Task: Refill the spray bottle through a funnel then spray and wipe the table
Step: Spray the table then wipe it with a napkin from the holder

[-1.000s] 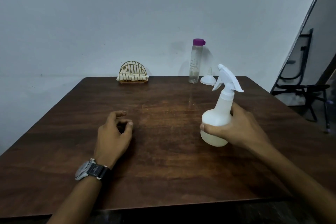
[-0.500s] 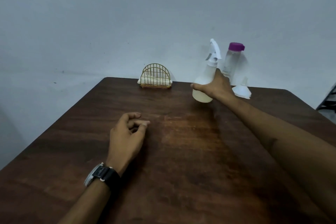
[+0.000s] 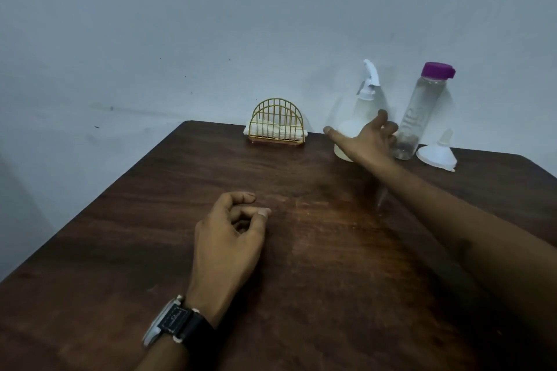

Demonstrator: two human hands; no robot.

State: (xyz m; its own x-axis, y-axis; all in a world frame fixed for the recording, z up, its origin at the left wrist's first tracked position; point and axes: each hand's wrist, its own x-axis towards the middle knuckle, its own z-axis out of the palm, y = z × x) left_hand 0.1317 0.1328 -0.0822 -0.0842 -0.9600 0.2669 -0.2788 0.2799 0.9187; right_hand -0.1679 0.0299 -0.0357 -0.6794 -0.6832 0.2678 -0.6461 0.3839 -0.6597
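The white spray bottle stands upright at the back of the brown table, close to the wall. My right hand is stretched out in front of its lower body, thumb and fingers spread apart around it and not clamped on it. Just right of it stands a clear water bottle with a purple cap. A white funnel lies mouth-down beside that. My left hand rests on the table's middle, fingers loosely curled, holding nothing. A gold wire holder with folded white cloths sits left of the spray bottle.
A pale wall runs right behind the table's back edge. The table's left edge slants from the back towards the near left. A dark watch is on my left wrist.
My right hand carried the spray bottle from the near right to the back of the table, set it down beside the water bottle and spread its fingers. The left hand stayed put.
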